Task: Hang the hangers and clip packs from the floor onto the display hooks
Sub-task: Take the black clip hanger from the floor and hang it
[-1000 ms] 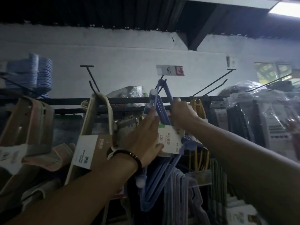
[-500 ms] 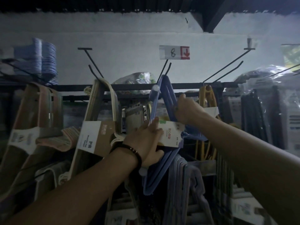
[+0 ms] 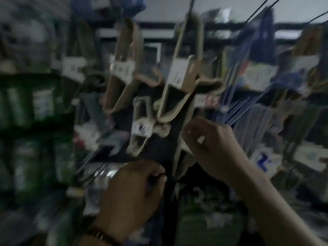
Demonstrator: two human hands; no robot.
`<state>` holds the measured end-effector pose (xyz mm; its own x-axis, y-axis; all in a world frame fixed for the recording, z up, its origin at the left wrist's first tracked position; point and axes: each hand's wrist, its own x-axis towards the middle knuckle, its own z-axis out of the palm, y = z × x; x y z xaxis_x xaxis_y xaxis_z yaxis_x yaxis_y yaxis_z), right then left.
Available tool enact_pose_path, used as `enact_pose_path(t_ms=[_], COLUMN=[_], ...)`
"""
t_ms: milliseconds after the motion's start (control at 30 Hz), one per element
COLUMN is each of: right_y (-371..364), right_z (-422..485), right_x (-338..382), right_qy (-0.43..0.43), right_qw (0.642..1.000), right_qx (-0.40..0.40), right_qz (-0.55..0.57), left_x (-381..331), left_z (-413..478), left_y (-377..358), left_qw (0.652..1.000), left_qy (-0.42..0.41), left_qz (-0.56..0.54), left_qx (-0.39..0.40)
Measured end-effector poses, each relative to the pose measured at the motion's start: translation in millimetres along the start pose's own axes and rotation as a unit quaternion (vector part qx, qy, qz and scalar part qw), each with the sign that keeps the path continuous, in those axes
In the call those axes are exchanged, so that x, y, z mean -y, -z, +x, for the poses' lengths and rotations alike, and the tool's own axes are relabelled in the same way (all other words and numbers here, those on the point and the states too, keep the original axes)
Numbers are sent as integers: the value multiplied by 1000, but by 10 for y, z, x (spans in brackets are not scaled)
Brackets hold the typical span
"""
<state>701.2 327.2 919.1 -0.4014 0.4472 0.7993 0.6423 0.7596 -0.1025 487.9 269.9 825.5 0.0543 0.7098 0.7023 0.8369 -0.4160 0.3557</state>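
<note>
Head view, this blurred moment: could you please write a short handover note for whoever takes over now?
Left hand: fingers curled against a dark item on the rack; the blur hides whether it grips.
Right hand: curled at the lower end of a beige hanger pack; grip equally unclear.
Blue hanger pack: hangs from a display hook at upper right with neither hand on it, so it looks done.
Left to do: the floor is out of view; check it for hangers and clip packs and hang any you find.
</note>
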Motion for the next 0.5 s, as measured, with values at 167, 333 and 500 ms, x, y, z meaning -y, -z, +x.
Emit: enact_pose_path(t_ms=[167, 333, 500], right_y=[-1671, -2883, -3472], right_z=[-1292, -2666, -3427], right_x=[1101, 2408, 3476], right_qy=[-59, -105, -54], right_qw=[973, 888, 803], right_qx=[176, 390, 542], right_qz=[136, 221, 240], left_x=[913, 1267, 1417], left_z=[-2229, -4361, -5487], left_y=[341, 874, 1390], left_qw=[952, 868, 808], left_qy=[278, 466, 561], left_qz=[22, -10, -6], left_qx=[125, 169, 177])
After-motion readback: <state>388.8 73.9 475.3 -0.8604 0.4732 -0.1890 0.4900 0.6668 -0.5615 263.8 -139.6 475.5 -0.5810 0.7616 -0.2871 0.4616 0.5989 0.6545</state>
